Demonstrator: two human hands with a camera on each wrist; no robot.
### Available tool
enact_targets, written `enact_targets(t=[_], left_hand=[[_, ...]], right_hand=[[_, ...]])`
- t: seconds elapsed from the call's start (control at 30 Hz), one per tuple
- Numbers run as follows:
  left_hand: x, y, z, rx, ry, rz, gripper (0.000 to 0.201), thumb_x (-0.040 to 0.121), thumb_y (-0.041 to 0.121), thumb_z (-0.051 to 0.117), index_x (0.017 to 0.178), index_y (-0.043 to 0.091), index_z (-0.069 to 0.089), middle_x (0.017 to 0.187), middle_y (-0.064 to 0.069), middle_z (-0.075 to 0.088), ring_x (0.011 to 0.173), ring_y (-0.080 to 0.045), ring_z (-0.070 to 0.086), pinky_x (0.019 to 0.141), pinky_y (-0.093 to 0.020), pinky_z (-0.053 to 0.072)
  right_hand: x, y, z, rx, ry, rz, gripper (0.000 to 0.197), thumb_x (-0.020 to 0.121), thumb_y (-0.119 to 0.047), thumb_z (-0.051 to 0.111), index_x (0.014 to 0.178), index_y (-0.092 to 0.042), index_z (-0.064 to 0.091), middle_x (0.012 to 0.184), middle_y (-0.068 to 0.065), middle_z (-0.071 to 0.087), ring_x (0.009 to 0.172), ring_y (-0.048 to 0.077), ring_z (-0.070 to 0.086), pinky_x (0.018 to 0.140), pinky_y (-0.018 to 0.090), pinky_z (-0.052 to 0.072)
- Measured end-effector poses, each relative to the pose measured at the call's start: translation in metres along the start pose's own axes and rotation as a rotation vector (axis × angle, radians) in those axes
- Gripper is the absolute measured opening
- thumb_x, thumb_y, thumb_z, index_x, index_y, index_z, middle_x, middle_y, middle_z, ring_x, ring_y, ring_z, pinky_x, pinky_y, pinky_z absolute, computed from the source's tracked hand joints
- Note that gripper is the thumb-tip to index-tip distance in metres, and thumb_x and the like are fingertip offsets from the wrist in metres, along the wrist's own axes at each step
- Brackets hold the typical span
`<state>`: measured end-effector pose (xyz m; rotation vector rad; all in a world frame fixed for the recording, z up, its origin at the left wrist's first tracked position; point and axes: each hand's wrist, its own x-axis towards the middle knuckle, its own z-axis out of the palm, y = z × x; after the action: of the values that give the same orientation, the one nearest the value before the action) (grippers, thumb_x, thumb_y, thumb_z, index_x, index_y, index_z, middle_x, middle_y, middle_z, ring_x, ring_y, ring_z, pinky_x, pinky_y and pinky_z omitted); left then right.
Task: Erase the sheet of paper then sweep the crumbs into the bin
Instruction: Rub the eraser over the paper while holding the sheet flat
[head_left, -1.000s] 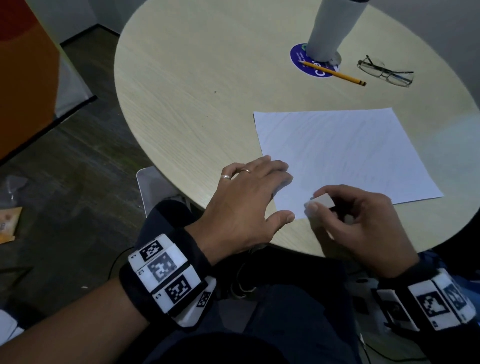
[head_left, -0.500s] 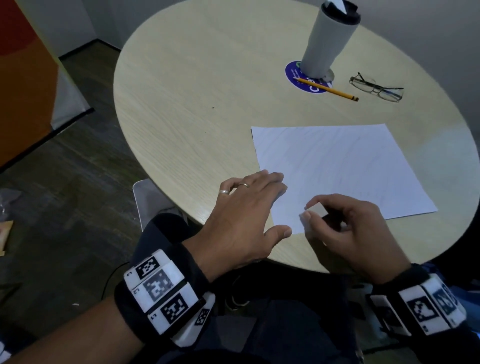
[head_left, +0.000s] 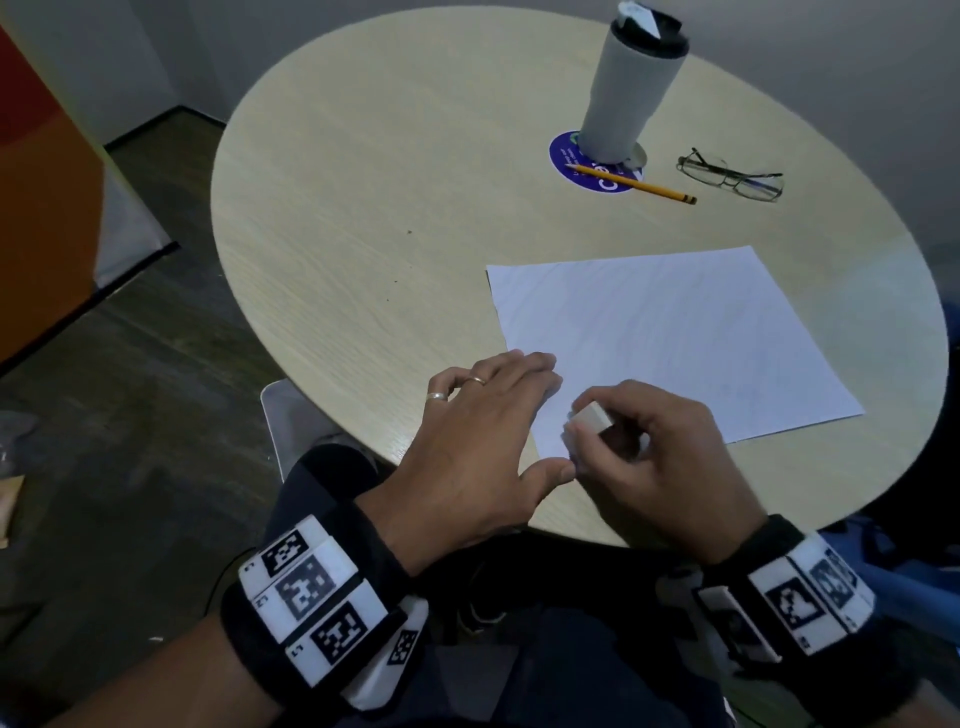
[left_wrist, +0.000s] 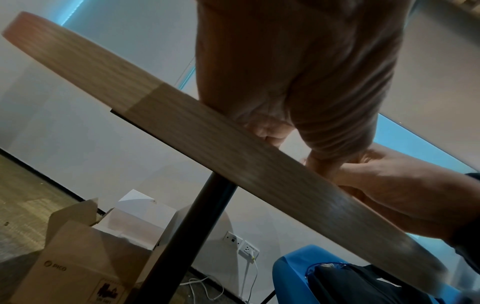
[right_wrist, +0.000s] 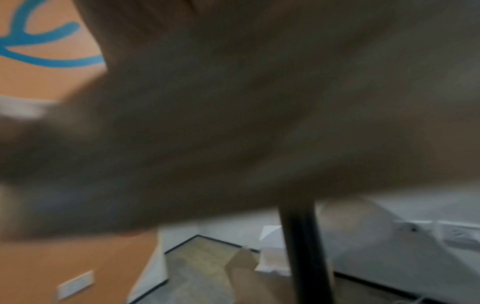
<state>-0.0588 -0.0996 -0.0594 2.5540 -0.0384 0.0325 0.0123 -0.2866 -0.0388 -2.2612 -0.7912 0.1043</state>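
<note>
1. On the round wooden desk (head_left: 363, 218) there is one sheet of paper (head_left: 675, 338), one white eraser (head_left: 589, 420), one pencil (head_left: 636, 184), one pair of glasses (head_left: 732, 176), one grey tumbler (head_left: 631, 88) and one blue coaster (head_left: 597, 169) under it.
2. The paper lies flat in the centre right of the head view, its long axis running from lower left to upper right of the frame; its lower left corner is under the two hands.
3. The left hand (head_left: 483, 441) rests flat on the desk at that corner, fingers (head_left: 524, 364) straight and together, thumb spread toward the right; two rings show on it.
4. The right hand (head_left: 670, 467) is curled, its fingers and thumb pinching the eraser just right of the left thumb, over the paper's near edge.
5. The eraser's long axis runs lower left to upper right; its upper face shows between thumb and forefinger.
6. The right wrist view is too blurred to show the grip.
</note>
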Motion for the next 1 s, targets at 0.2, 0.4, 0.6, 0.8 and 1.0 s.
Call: enact_targets(t=[0.2,0.4,0.6,0.8,1.0], left_hand=[[0.001,0.0,-0.002,-0.002,-0.015,0.005,0.07,0.093,0.062,0.063,0.152,0.033,0.039,0.167,0.023,0.021,0.155,0.001,0.008,0.117,-0.033,0.006],[0.001,-0.001,-0.001,0.002,-0.015,0.021,0.069,0.094,0.062,0.063,0.152,0.032,0.041,0.166,0.023,0.024,0.155,-0.001,0.01,0.117,-0.033,0.007],[-0.001,-0.001,0.001,0.003,0.079,0.015,0.067,0.094,0.071,0.056,0.147,0.031,0.05,0.158,0.022,0.04,0.148,-0.004,0.028,0.119,-0.041,0.019],[0.003,-0.001,0.001,0.01,0.069,0.0,0.068,0.093,0.067,0.06,0.149,0.032,0.047,0.159,0.022,0.037,0.152,-0.007,0.024,0.121,-0.043,0.02],[0.005,-0.001,0.001,0.021,0.016,0.0,0.074,0.093,0.067,0.06,0.156,0.033,0.041,0.171,0.02,0.021,0.16,-0.004,0.002,0.119,-0.033,0.004]], right_hand=[[0.005,0.011,-0.019,0.047,0.062,0.108,0.011,0.093,-0.013,0.079,0.086,-0.021,0.076,0.075,-0.005,0.073,0.068,0.014,0.067,0.065,0.027,0.053],[0.007,0.015,-0.018,0.06,0.034,0.167,0.007,0.095,-0.02,0.077,0.09,-0.023,0.077,0.077,-0.006,0.074,0.068,0.014,0.068,0.068,0.031,0.054],[0.001,0.009,-0.009,0.131,0.037,0.17,0.015,0.098,-0.028,0.074,0.113,-0.027,0.075,0.094,-0.012,0.078,0.079,0.011,0.072,0.069,0.018,0.052],[-0.003,0.0,0.007,0.081,0.072,0.069,0.014,0.094,-0.014,0.078,0.086,-0.024,0.072,0.076,-0.006,0.07,0.069,0.019,0.066,0.066,0.038,0.054],[0.006,0.023,-0.016,0.075,0.193,0.145,0.015,0.092,-0.013,0.077,0.079,-0.016,0.071,0.07,0.0,0.069,0.065,0.023,0.066,0.066,0.044,0.056]])
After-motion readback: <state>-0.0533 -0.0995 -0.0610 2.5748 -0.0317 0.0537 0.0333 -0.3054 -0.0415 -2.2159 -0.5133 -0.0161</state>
